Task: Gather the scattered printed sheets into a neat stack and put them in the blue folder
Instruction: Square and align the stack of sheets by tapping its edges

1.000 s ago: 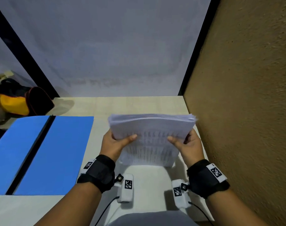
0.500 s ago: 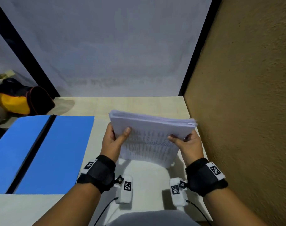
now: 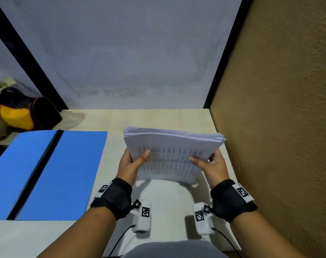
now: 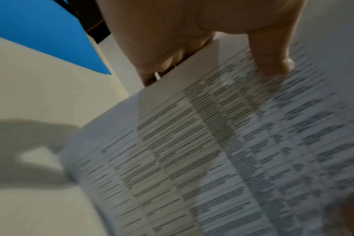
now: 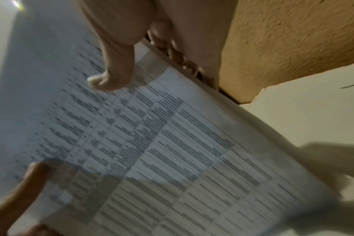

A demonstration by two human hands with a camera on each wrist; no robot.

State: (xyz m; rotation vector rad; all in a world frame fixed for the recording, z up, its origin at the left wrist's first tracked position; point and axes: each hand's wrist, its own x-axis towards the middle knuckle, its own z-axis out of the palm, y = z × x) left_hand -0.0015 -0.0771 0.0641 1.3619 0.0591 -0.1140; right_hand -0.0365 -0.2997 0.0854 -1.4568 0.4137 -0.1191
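Observation:
A thick stack of printed sheets (image 3: 169, 155) stands on its lower edge on the pale table (image 3: 158, 120), tilted, with its top edges a little uneven. My left hand (image 3: 134, 161) grips the stack's left side, thumb on the printed front. My right hand (image 3: 207, 161) grips its right side the same way. The left wrist view has the printed page (image 4: 212, 151) under my thumb, and the right wrist view has the page (image 5: 162, 143) too. The blue folder (image 3: 52, 174) lies open and flat on the table to the left, empty.
A brown textured wall (image 3: 279, 127) runs close along the right of the stack. A grey panel (image 3: 130, 53) closes the back. A black and yellow bag (image 3: 19, 112) sits at the far left beyond the folder.
The stack has tipped and shifted slightly; its top edge now slopes down to the right. My left thumb has moved up and inward on the front page. Both hands keep their grip.

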